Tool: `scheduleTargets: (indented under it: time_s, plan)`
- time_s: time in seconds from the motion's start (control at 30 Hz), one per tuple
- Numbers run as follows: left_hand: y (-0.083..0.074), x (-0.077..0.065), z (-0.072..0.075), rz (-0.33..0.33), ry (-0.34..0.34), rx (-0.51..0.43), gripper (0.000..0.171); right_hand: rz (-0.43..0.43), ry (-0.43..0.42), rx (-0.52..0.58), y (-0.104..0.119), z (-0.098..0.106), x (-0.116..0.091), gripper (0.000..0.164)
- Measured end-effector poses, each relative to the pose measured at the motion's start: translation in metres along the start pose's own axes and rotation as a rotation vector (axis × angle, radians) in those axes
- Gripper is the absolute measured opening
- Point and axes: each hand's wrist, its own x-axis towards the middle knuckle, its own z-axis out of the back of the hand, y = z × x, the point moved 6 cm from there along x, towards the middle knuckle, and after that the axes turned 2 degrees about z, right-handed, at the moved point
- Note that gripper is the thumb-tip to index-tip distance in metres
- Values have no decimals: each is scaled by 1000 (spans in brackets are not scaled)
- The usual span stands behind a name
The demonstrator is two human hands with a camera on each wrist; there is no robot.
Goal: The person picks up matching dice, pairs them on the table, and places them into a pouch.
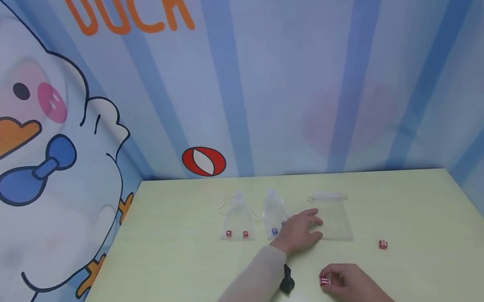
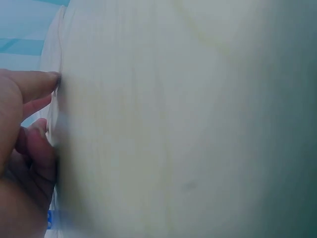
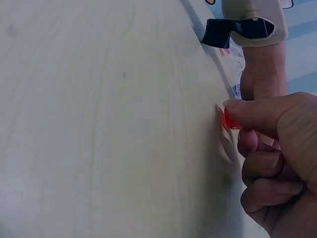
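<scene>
My right hand pinches a red die with white pips between thumb and fingers, low over the table's near part. In the right wrist view the same red die shows beneath the thumb. My left hand reaches over the left edge of a flat, sheer white drawstring pouch, its fingertips at the fabric. Left of that hand lies a second sheer pouch with blue dice inside, partly hidden by the hand. Another red die lies on the table to the right.
Farther left is a third sheer pouch containing two red dice. The pale wood table ends at a blue-striped backdrop with cartoon figures. A black strap sits at my left wrist.
</scene>
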Motion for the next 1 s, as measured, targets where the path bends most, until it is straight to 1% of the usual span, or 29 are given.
scheduleTargets:
  time_s: [0.17,0.33,0.43,0.5,0.6,0.73,0.8,0.83,0.9,0.97,1.0]
  plan:
    - [-2,1,1,-3,3,-13,34,-19,-18,-57,2,-1,5,10]
    - [0,1,1,7,-7,2,33,-23,-22,-63,2,-2,8,12]
    - [2,1,0,13,-9,-1,33,-32,-13,-51,1,-2,7,22]
    - [2,0,-2,16,0,-12,33,-64,-10,-39,-2,0,4,31]
    - [3,1,-1,22,7,-19,33,-122,-21,-17,-5,12,3,38]
    - [2,0,0,30,-6,-28,33,-191,-86,-22,-11,35,0,36]
    - [0,-2,-2,29,-9,-27,32,-231,-121,-49,-15,46,-4,34]
    - [0,-3,-2,30,-7,-27,31,-260,-139,-65,-17,51,-5,33]
    - [1,-4,-1,28,1,-22,31,-292,-177,-106,-21,62,-7,32]
    - [0,-4,1,24,2,-19,31,-307,-217,-146,-23,72,-8,32]
    - [0,-3,3,23,1,-17,31,-300,-241,-165,-23,78,-8,31]
